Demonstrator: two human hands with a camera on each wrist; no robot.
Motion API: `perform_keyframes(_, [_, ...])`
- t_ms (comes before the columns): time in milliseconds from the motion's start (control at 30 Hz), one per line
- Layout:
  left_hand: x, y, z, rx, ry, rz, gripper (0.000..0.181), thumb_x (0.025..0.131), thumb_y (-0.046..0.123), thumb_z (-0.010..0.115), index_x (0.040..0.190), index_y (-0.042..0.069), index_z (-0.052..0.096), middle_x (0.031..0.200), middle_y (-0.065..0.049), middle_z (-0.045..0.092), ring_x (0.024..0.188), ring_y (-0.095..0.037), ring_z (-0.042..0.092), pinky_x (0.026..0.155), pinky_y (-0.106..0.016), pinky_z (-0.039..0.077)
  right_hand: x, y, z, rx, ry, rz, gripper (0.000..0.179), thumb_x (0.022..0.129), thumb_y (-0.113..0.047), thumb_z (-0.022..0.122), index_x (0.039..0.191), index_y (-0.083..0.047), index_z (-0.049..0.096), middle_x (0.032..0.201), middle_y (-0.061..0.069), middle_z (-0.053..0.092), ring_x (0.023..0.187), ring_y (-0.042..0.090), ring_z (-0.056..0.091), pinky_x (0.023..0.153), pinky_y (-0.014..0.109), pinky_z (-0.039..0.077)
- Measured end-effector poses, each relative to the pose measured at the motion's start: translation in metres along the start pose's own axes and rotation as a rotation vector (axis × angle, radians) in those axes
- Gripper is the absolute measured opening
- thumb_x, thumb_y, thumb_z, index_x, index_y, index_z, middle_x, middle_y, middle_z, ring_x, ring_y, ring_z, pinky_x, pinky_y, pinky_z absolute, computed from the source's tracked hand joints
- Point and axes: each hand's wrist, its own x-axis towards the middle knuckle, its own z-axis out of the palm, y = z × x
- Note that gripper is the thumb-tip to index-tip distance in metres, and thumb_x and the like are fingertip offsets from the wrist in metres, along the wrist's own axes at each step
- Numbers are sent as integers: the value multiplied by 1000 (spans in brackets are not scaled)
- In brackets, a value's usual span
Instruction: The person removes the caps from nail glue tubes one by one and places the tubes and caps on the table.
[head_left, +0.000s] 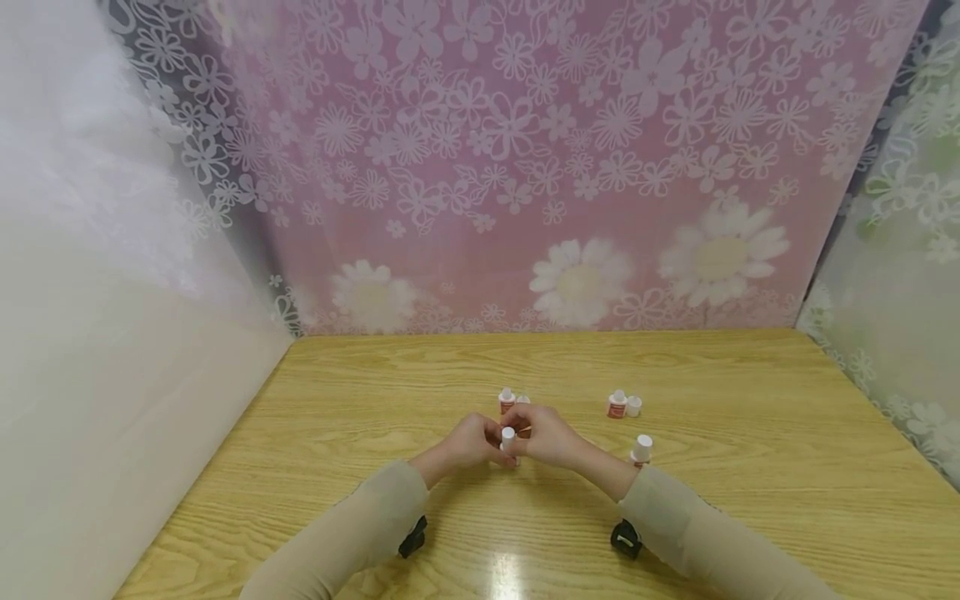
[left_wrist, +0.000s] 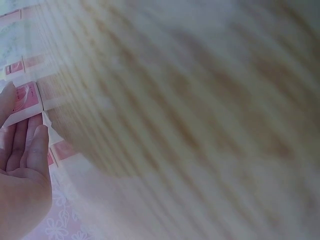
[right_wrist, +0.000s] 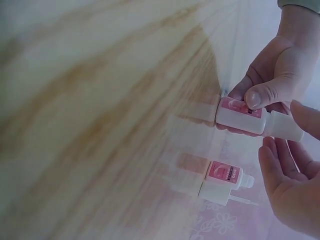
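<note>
Between the two hands stands a small white bottle point(right_wrist: 240, 120) with a pink-red label. Its white cap point(head_left: 507, 433) sits at the top of the bottle. The left hand point(head_left: 468, 442) grips the bottle's body, thumb over the label, other fingers behind it. At the cap is the right hand point(head_left: 551, 437), its thumb and fingers on either side, pinching it. In the left wrist view the left hand point(left_wrist: 22, 185) appears at the left edge around the bottle. Just behind the hands, an uncapped bottle point(right_wrist: 222, 172) has its brush cap point(right_wrist: 215, 192) lying beside it.
Another uncapped bottle point(head_left: 617, 406) stands at the back right with its cap point(head_left: 633, 407) beside it. Close to the right forearm is a capped bottle point(head_left: 642, 450), partly hidden by the sleeve. Patterned sheets point(head_left: 525, 167) enclose the wooden table point(head_left: 360, 375) at the back and sides.
</note>
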Motion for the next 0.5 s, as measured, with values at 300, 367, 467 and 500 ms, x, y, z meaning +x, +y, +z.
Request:
perform_keyframes(300, [-14, 22, -2, -32, -3, 4, 9, 71, -3, 71, 78, -6, 66, 73, -14, 65, 62, -7, 54, 58, -20, 42, 3, 6, 0, -91, 68, 12, 19, 72, -7, 73, 81, -6, 56, 77, -1, 57, 74, 13, 55, 61, 26, 45])
perform_keyframes(367, [-14, 23, -2, -25, 1, 4, 10, 70, -2, 71, 78, -6, 66, 73, -14, 65, 62, -6, 54, 57, -20, 42, 3, 7, 0, -107, 72, 14, 18, 73, -7, 72, 80, -7, 56, 76, -2, 56, 73, 12, 54, 61, 25, 45])
perform_keyframes(467, [-9, 15, -1, -13, 11, 7, 11, 69, 0, 73, 77, -4, 67, 71, -10, 65, 60, -5, 52, 56, -20, 41, 3, 7, 1, -117, 73, 7, 16, 74, -6, 71, 79, -7, 56, 76, -2, 56, 73, 13, 54, 61, 26, 45])
perform_keyframes(500, [-7, 11, -1, -9, 13, 6, 11, 69, 2, 74, 77, -3, 68, 70, -8, 65, 60, -4, 51, 56, -20, 41, 3, 7, 1, -123, 73, 4, 15, 75, -6, 70, 79, -7, 56, 76, -2, 56, 73, 13, 55, 61, 26, 45])
